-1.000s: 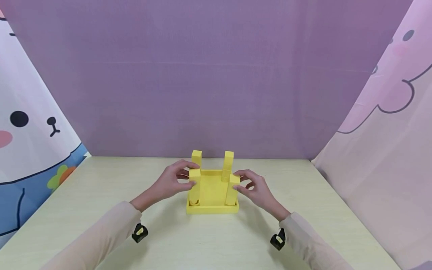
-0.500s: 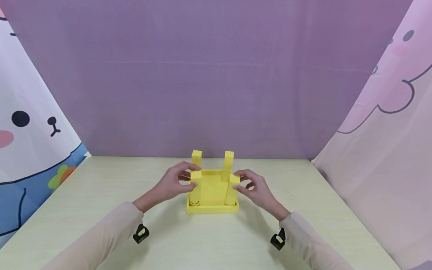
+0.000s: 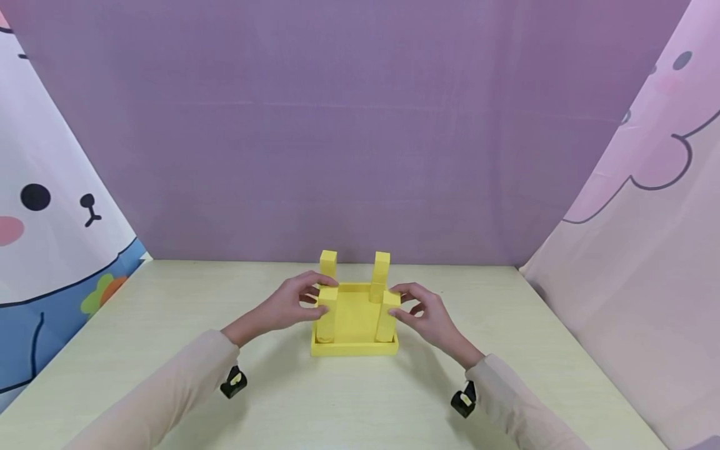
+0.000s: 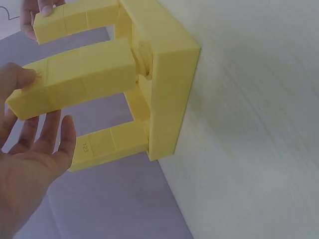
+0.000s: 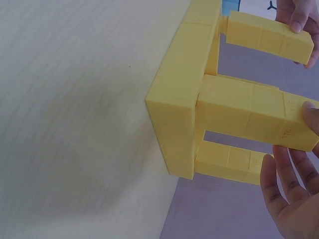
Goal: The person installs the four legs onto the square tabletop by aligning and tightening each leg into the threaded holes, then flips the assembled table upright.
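Note:
A shallow yellow tray-like base (image 3: 354,350) lies on the table with square yellow legs standing at its corners. With thumb and fingertips my left hand (image 3: 291,305) grips the upper end of the front left leg (image 3: 327,322). In the left wrist view a small gap shows between that leg's lower end and the base, with a rounded socket piece (image 4: 144,59) there. My right hand (image 3: 429,314) pinches the top of the front right leg (image 3: 385,324), whose foot sits inside the base's corner in the right wrist view. Both held legs are nearly upright.
A back left leg (image 3: 328,262) and a back right leg (image 3: 380,275) rise from the far corners, behind the hands. The pale wooden table (image 3: 360,406) ends at a purple cloth backdrop (image 3: 337,137). Printed cloths hang at both sides.
My left hand has shifted slightly right and toward me with the front left leg. The curved shape at that leg's foot shows less in the head view. The right hand stays in place.

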Available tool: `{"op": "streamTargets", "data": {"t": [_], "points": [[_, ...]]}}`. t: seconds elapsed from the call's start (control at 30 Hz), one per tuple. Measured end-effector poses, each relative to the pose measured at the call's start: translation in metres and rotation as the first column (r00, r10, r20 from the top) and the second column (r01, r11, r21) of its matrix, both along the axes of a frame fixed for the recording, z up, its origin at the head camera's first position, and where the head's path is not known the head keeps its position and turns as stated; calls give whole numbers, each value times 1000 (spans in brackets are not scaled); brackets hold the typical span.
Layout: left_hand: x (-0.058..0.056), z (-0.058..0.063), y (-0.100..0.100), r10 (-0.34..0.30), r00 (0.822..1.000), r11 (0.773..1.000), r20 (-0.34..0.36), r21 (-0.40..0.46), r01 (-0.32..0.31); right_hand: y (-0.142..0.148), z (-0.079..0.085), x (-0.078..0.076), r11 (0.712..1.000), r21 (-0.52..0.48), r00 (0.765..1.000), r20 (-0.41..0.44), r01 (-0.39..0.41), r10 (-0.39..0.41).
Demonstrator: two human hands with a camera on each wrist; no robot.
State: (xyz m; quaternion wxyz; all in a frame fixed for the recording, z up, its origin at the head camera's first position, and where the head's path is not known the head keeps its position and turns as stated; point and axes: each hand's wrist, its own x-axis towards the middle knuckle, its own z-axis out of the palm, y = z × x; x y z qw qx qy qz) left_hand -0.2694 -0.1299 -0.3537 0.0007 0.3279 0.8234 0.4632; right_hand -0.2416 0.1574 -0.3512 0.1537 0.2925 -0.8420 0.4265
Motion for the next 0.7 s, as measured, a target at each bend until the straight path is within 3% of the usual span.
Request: {"op": "streamTargets", "data": {"t": [0.17, 0.5, 0.7], "points": [[-3, 5, -1, -40, 999, 998, 11, -55, 40, -3, 9, 8, 1000, 12, 1000, 8, 1, -1], [-2, 12, -2, -106, 994, 988, 7, -111, 106, -2, 9, 7, 1000, 8, 1000, 15, 2, -2], [0, 6, 0, -25, 999, 995, -34, -93, 22, -3, 8, 7, 1000, 2, 1000, -10, -3, 3]]}}
